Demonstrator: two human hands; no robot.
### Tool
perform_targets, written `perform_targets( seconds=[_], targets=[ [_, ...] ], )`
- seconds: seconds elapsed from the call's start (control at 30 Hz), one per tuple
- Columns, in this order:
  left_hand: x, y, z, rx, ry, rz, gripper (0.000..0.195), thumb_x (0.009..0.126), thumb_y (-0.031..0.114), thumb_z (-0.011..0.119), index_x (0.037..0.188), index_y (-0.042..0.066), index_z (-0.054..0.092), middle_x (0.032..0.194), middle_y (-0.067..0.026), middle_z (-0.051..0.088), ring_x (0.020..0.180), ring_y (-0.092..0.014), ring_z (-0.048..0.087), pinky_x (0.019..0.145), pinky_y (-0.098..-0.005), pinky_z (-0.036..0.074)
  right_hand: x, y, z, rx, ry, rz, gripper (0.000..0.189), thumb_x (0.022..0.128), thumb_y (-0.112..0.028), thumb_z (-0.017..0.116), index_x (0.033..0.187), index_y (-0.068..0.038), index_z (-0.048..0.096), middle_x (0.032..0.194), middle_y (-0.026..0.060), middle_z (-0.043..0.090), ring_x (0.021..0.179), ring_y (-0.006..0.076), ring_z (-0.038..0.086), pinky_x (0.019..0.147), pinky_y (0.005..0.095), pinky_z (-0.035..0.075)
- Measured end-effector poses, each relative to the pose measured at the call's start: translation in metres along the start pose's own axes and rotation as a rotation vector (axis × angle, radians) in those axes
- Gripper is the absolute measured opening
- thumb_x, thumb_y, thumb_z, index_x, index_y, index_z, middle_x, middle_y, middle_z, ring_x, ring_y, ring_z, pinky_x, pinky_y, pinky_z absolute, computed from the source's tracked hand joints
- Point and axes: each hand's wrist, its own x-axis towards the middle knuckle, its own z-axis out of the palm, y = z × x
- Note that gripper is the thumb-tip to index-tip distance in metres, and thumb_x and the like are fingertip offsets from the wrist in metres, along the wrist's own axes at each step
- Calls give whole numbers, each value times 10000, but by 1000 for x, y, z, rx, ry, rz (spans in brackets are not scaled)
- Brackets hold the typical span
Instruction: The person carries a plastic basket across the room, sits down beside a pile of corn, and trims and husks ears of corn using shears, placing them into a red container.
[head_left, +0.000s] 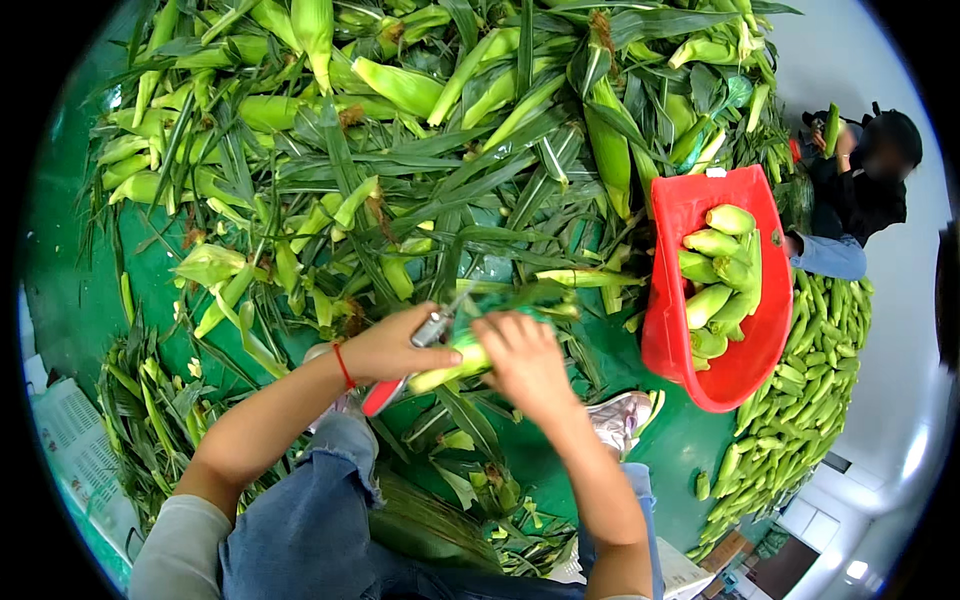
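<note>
My left hand (401, 341), a red band at its wrist, grips pruning shears (431, 330) with a red handle and steel blades. Its thumb also rests against the stem end of an ear of corn (454, 367) in green husk. Around the upper part of that ear, my right hand (521, 360) is closed, with leaves blurred by motion under the fingers. Both hands are close together above the green floor, between my knees and the corn pile. To the right, a red plastic scoop-shaped basket (716, 375) holds several trimmed ears (712, 307).
A big heap of leafy corn (405, 86) spreads ahead. Cut leaves (157, 412) lie at the left near a pale crate (75, 442). Beyond the red basket is a pile of trimmed ears (810, 375). Another person (862, 180) sits at the far right, holding an ear.
</note>
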Motion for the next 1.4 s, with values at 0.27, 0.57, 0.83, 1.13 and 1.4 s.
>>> perform_targets(
  seconds=[0.27, 0.57, 0.83, 1.13, 1.4],
  targets=[
    [-19, -16, -18, -325, 9, -165, 723, 721, 147, 761, 1300, 24, 345, 1124, -73, 525, 986, -123, 506, 833, -265, 436, -4, 4, -3, 135, 238, 96, 400, 657, -12, 658, 1042, -78, 576, 1004, 90, 535, 935, 272, 516, 778, 355, 474],
    [-46, -16, -45, -6, -128, -105, 643, 714, 161, 755, 1257, 42, 433, 1178, -41, 501, 1095, -134, 454, 955, -258, 351, 10, 131, -13, -149, 488, 369, 161, 717, 31, 589, 868, -25, 596, 903, 122, 580, 882, 323, 528, 777, 393, 446],
    [-80, 0, -78, -495, 27, -18, 691, 641, 42, 732, 1252, 8, 409, 1136, -71, 538, 1044, -165, 526, 949, -293, 391, -69, 69, 29, -106, 647, 790, 486, 795, -155, 632, 1236, -43, 461, 1363, 189, 362, 1242, 394, 335, 1006, 491, 294],
    [-41, 53, -36, 230, -55, 225, 672, 674, 152, 771, 1241, 25, 433, 1192, -61, 500, 1103, -139, 465, 951, -299, 373, 11, -66, 19, 2107, 570, 581, 770, 771, -464, 636, 1315, -16, 328, 1299, 138, 434, 1213, 287, 417, 998, 434, 368],
    [-52, -3, -8, -681, -5, -131, 607, 783, 125, 623, 1307, 46, 326, 1048, -44, 537, 1006, -134, 508, 844, -243, 387, 29, -25, 5, 1922, 1501, 792, 376, 832, -241, 606, 1096, -10, 470, 1050, 99, 529, 1000, 217, 524, 929, 384, 424]
  ],
)
